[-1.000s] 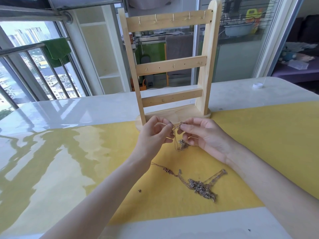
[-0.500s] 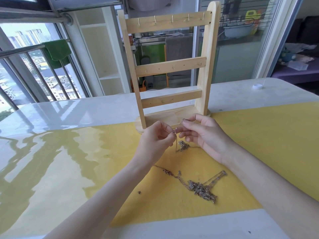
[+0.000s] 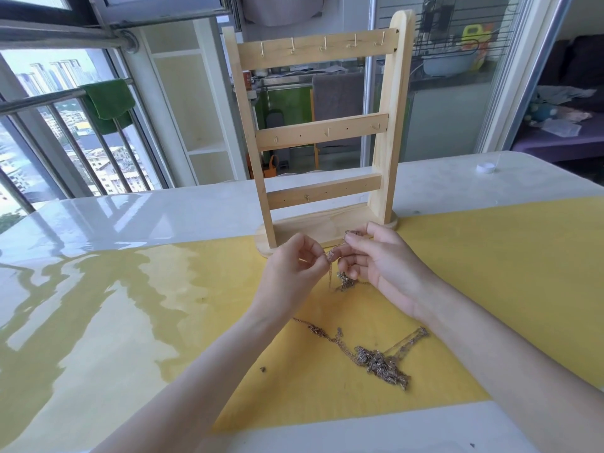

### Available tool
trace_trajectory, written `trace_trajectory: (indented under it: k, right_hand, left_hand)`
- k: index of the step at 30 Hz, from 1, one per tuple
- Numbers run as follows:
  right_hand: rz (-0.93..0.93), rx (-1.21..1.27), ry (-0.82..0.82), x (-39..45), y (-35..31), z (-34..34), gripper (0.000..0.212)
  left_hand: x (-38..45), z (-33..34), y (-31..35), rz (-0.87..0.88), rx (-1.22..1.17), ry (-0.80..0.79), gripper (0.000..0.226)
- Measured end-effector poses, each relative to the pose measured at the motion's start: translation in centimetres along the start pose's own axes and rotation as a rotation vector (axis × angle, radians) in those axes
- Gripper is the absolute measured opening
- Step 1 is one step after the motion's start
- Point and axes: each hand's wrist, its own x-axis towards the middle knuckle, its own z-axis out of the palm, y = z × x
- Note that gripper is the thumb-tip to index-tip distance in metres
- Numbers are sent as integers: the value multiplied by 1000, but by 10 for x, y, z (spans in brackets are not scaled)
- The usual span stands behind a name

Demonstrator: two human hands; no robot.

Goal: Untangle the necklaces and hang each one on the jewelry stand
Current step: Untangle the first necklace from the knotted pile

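Both hands are working just in front of the wooden jewelry stand [image 3: 322,132], which is standing at the far middle of the counter [image 3: 130,217] with all its hooks bare. The left hand [image 3: 291,273] is pinching a thin necklace chain [image 3: 331,256] between thumb and fingertips, and the right hand [image 3: 379,259] is pinching the same chain a little farther along, so the short stretch between them is being held up off the yellow mat [image 3: 490,273], likely to pick a knot apart. Its pendant end is dangling onto the mat below. A second tangled bunch of necklaces [image 3: 379,361] is lying nearer, waiting its turn.
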Motion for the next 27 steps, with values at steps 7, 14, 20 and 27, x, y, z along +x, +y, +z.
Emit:
trace_trajectory:
  k: [7,14,20,27]
  right_hand:
    - [15,9,9,0,4,2,11]
    - [-145,-288,38,-3,3,7,8]
    - [-181,-187,110,-1,1,2,14]
    - [0,276,86,3,-3,-1,16]
  left_hand:
    - [-2,-1,6,-95,-137,-115,17]
    - [0,-6,7,-300,-462,-101,12]
    - [3,-11,7,-335,-654,5,11]
    - [2,-7,4,-163,-370,-20,14]
